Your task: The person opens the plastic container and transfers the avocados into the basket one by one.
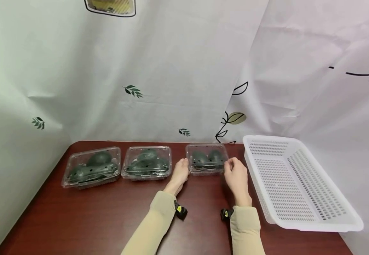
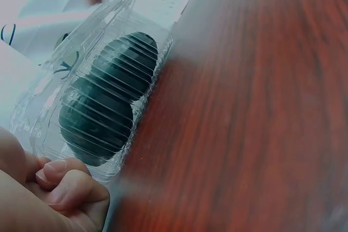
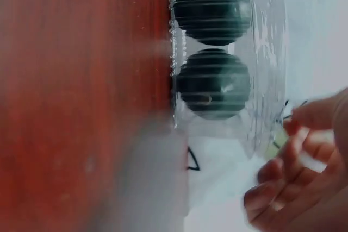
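A clear plastic clamshell box (image 1: pixel 207 159) stands on the table, its lid down. Inside are dark green oval fruits (image 2: pixel 98 120) that look like avocados. At the box's left end is my left hand (image 1: pixel 180 171), its fingers (image 2: pixel 76 191) curled and pinching the box's corner. By the right front corner my right hand (image 1: pixel 236 177) is held with loosely bent fingers (image 3: pixel 272 180). In the right wrist view a small gap shows between that hand and the box, and nothing is in its fingers.
Two similar filled boxes, the middle one (image 1: pixel 146 163) and the far left one (image 1: pixel 92 167), stand along the table's back. A white perforated plastic basket (image 1: pixel 260 191) is close to my right hand. White printed sheeting (image 1: pixel 178 71) hangs behind the table (image 1: pixel 108 216).
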`<state>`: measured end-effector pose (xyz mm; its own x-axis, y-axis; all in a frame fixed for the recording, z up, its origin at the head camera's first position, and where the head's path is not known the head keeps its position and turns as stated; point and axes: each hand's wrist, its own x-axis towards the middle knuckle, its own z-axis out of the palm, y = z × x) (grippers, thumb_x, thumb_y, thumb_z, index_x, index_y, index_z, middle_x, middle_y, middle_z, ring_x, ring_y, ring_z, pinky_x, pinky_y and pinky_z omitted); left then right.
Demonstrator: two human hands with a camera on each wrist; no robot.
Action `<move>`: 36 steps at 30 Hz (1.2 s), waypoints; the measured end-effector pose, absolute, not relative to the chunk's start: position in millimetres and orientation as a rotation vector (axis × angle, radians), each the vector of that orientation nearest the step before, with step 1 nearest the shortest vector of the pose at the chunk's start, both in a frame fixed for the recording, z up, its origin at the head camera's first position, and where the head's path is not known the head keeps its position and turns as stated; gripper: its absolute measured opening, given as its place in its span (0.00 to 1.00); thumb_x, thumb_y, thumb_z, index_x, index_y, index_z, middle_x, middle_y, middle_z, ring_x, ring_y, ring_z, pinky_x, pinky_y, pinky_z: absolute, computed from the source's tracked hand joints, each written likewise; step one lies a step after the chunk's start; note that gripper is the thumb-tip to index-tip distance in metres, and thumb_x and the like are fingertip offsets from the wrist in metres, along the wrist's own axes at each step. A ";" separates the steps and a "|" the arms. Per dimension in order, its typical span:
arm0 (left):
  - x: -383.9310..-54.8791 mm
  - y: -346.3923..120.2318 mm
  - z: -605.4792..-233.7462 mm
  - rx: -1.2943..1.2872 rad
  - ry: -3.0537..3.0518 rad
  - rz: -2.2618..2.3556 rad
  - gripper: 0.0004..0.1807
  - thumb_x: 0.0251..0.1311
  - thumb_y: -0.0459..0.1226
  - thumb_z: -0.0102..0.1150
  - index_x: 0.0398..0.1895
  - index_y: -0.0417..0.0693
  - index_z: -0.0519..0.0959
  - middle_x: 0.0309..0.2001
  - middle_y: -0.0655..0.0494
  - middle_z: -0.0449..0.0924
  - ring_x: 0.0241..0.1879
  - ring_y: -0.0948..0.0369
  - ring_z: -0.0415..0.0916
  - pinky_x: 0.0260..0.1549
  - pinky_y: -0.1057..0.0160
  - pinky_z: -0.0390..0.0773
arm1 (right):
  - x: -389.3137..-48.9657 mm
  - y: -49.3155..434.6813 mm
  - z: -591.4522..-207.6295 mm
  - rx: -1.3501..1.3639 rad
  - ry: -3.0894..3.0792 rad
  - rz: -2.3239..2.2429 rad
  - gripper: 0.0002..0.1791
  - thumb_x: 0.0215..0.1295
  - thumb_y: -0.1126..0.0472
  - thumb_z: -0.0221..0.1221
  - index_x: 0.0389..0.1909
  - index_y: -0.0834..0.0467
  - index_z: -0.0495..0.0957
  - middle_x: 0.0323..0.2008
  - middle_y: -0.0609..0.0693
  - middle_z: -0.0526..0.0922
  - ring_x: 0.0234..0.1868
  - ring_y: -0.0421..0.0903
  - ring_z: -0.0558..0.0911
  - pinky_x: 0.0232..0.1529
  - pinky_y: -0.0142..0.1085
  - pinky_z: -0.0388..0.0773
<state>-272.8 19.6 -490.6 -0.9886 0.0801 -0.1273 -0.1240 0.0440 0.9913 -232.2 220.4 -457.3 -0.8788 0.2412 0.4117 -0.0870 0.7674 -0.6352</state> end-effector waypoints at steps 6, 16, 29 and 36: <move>-273.8 15.9 -490.9 -0.023 2.163 2.063 0.18 0.79 0.43 0.32 0.28 0.46 0.61 0.21 0.54 0.60 0.18 0.61 0.56 0.19 0.65 0.60 | -228.0 226.4 -459.3 -0.446 -2.564 1.091 0.11 0.72 0.57 0.51 0.35 0.61 0.74 0.26 0.55 0.74 0.30 0.56 0.74 0.35 0.48 0.68; -273.9 15.4 -488.1 0.009 2.245 2.052 0.18 0.79 0.41 0.33 0.27 0.46 0.61 0.23 0.53 0.60 0.22 0.60 0.59 0.25 0.63 0.61 | -232.6 232.2 -459.8 -0.495 -2.636 1.145 0.16 0.71 0.56 0.51 0.26 0.61 0.74 0.23 0.54 0.76 0.29 0.56 0.76 0.32 0.45 0.69; -273.3 15.9 -489.5 0.047 2.386 1.995 0.17 0.79 0.38 0.34 0.27 0.44 0.63 0.24 0.53 0.61 0.26 0.58 0.60 0.30 0.61 0.62 | -237.4 229.7 -460.7 -0.516 -2.603 1.099 0.11 0.64 0.60 0.52 0.23 0.59 0.74 0.20 0.51 0.75 0.32 0.56 0.78 0.37 0.47 0.71; -272.3 15.7 -489.0 0.000 2.322 2.027 0.17 0.79 0.43 0.35 0.30 0.45 0.61 0.26 0.51 0.59 0.25 0.57 0.58 0.30 0.59 0.60 | -239.0 227.4 -462.9 -0.476 -2.592 1.039 0.11 0.60 0.60 0.52 0.20 0.57 0.74 0.20 0.52 0.77 0.32 0.57 0.78 0.36 0.49 0.72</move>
<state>-272.3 15.7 -489.0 -0.9983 0.0389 -0.0445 -0.0388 0.1359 0.9900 -239.0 227.4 -462.9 -0.8975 0.4117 0.1583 0.1883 0.6822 -0.7065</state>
